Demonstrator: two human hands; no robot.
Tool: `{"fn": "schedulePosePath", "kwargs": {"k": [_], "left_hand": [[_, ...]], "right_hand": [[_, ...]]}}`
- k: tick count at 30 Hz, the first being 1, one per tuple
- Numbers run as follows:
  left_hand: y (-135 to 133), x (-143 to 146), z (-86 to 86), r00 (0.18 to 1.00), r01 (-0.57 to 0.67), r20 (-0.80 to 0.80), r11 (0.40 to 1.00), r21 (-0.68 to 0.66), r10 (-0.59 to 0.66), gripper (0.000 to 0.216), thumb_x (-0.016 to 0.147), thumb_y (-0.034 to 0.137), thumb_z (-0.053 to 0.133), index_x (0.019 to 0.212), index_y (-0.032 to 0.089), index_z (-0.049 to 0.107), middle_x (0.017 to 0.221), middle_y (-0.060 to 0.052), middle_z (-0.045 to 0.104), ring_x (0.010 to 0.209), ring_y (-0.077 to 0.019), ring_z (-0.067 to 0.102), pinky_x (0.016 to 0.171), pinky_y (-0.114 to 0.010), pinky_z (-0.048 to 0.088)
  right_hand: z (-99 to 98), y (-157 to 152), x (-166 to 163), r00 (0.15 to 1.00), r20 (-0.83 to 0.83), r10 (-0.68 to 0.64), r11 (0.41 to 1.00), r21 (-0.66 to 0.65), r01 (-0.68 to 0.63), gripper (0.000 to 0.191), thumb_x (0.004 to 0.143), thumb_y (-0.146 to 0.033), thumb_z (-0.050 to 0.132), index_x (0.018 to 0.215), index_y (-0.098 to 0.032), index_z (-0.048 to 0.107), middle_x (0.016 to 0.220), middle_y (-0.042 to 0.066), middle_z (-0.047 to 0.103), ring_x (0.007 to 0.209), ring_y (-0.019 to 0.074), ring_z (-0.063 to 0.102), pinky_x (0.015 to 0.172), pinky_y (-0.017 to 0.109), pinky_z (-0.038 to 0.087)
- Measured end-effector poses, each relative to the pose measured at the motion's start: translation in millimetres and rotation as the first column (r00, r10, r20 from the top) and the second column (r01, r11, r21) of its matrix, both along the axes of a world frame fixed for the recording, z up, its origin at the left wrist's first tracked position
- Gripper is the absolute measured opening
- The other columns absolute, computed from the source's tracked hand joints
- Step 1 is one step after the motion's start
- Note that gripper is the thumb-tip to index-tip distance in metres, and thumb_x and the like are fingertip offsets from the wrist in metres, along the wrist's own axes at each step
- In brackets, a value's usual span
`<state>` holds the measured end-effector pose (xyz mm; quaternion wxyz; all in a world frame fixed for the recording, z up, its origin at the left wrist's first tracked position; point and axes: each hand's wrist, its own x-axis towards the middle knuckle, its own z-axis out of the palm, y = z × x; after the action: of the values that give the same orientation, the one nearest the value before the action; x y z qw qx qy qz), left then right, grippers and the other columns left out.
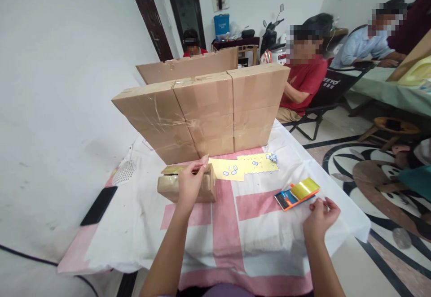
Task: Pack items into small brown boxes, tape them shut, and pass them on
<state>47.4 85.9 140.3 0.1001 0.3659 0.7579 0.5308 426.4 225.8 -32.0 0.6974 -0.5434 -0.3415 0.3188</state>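
My left hand (192,181) is over a small taped cardboard box (206,190). Its thumb and fingers are pinched together; a small bit may be between them, too small to make out. My right hand (321,216) is at the right, with thumb and forefinger drawn together and the other fingers curled. Whatever it holds, if anything, does not show. Just beyond its fingertips lies an orange-edged holder (292,203) with a gold sheet (305,189) and a blue and black part. Yellow paper sheets (226,168) bear several small white, dark-outlined pieces (235,168).
A wall of stacked cardboard boxes (205,104) rises across the table's far side. At left lie a black phone (98,206) and a white perforated object (124,173). A person in red (307,86) sits beyond at right, another in light blue (362,45) farther off.
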Motion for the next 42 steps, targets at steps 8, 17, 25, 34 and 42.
{"fn": "schedulePosePath", "kwargs": {"k": [8,17,25,34,42], "left_hand": [[-30,4,6.9,0.988,0.054,0.138,0.995,0.082,-0.065,0.032,0.082,0.045,0.07,0.098,0.018,0.074,0.095,-0.008,0.076,0.086,-0.0213,0.069,0.077,-0.031,0.055],[-75,51,2.8,0.957,0.191,0.213,0.981,0.038,-0.195,0.031,0.086,0.044,0.068,0.108,0.023,0.074,0.103,-0.007,0.075,0.088,-0.0221,0.071,0.061,-0.025,0.052],[-94,27,-11.6,0.866,0.242,0.431,0.967,0.082,-0.254,0.03,0.083,0.047,0.069,0.082,0.017,0.07,0.07,-0.003,0.071,0.056,-0.0134,0.061,0.057,-0.025,0.049],[-88,20,-25.0,0.852,0.052,0.507,0.984,0.171,-0.133,0.041,0.078,0.047,0.073,0.102,0.018,0.056,0.068,0.003,0.062,0.054,-0.0103,0.052,0.05,-0.02,0.042],[-72,13,-54.1,0.926,-0.028,0.376,0.995,0.093,-0.009,0.036,0.082,0.048,0.069,0.095,0.022,0.048,0.065,0.005,0.063,0.057,-0.013,0.057,0.061,-0.024,0.043]], "right_hand": [[89.4,-50,-72,0.961,0.265,0.075,0.987,0.114,-0.109,0.029,0.089,-0.046,0.062,0.104,-0.022,0.055,0.096,0.005,0.052,0.087,0.0222,0.054,0.083,0.039,0.046],[210.5,-81,-217,0.13,0.614,0.778,0.187,-0.03,-0.982,0.01,0.088,-0.02,0.065,0.079,-0.021,0.066,0.088,0.002,0.056,0.082,0.0167,0.056,0.075,0.031,0.045],[237.4,-69,-230,0.127,0.638,0.76,0.177,-0.015,-0.984,0.015,0.09,-0.025,0.066,0.075,-0.021,0.065,0.101,0.005,0.056,0.1,0.0212,0.058,0.092,0.037,0.043],[189.0,-21,-285,0.118,0.556,0.823,0.231,-0.139,-0.963,0.012,0.08,-0.024,0.072,0.069,-0.018,0.072,0.09,0.002,0.053,0.084,0.0151,0.054,0.079,0.031,0.039],[151.5,0,-309,0.176,0.425,0.888,0.294,-0.23,-0.928,0.011,0.069,-0.018,0.071,0.059,-0.017,0.066,0.073,-0.002,0.054,0.072,0.0138,0.05,0.072,0.027,0.038]]}}
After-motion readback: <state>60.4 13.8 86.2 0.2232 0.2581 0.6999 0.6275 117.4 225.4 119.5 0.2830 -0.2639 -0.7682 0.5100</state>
